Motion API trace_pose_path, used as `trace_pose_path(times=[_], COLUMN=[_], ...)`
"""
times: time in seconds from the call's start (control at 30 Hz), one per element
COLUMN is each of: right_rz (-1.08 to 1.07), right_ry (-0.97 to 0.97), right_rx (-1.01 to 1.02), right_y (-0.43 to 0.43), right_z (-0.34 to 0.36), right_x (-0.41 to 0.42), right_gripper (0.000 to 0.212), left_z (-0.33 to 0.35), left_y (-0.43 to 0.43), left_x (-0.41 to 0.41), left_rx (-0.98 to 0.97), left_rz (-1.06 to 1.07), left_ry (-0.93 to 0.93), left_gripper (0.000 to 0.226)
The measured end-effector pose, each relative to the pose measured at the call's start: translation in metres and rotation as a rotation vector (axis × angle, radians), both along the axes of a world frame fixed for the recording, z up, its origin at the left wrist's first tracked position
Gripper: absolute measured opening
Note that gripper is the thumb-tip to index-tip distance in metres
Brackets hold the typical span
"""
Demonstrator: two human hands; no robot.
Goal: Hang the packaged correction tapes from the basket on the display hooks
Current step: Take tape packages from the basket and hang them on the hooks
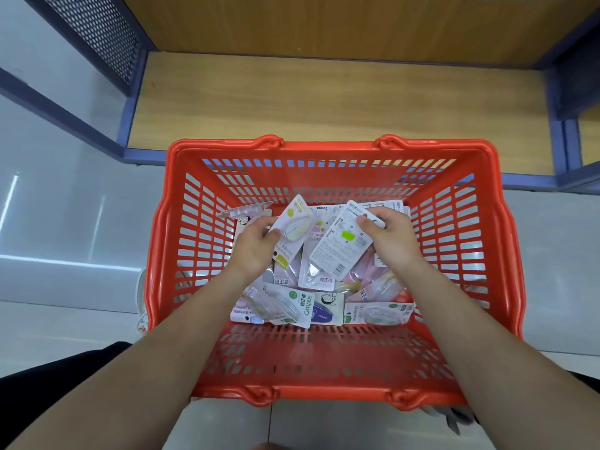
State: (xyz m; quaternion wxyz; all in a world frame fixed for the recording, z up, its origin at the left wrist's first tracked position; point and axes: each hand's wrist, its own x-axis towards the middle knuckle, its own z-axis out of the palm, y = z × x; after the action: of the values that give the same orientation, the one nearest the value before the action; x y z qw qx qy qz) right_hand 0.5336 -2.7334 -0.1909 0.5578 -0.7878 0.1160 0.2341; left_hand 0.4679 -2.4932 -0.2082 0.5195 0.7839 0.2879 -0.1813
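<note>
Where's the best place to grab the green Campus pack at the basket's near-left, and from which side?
I'd pinch the green Campus pack by its flat card strip with the Campus print, coming from above at its right edge. It lies topmost, that edge overlaps the blue-tape pack, and the blister to the left bulges.

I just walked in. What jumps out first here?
A bright red basket fills the middle, standing before a low wooden shelf. In it lies a heap of packaged correction tapes; the left hand grips a lime-tape package, the right hand a package turned back up.
</note>
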Motion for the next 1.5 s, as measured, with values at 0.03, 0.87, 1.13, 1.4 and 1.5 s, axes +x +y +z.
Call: trace_pose_path(times=[0.03,0.87,1.13,1.4,1.5], right_rz=[0.001,0.292,0.597,0.656,0.444], right_ry=[0.002,0.073,-0.162,0.216,0.234], right_rx=[0.004,0.164,-0.207,0.028,-0.016], right_y=[0.000,0.050,0.050,0.037,0.014], right_z=[0.000,0.003,-0.004,-0.004,-0.009], right_x=[0.000,-0.025,0.013,0.009,-0.003], right_gripper=[0.017,0.040,0.056,0.040,0.039], left_z=[0.000,0.027,0.018,0.026,0.018], left_y=[-0.002,-0.021,0.002,0.009,-0.002], left_x=[0.000,-0.001,0.000,0.011,0.014], left_rx=[-0.009,-0.382,-0.165,-0.264,-0.250], left_rz=[0.004,0.135,0.037,0.011,0.086], left_ry=[-0.003,0.036,0.082,0.026,0.005], left_gripper=[0.021,0.016,0.031,0.027,0.029])
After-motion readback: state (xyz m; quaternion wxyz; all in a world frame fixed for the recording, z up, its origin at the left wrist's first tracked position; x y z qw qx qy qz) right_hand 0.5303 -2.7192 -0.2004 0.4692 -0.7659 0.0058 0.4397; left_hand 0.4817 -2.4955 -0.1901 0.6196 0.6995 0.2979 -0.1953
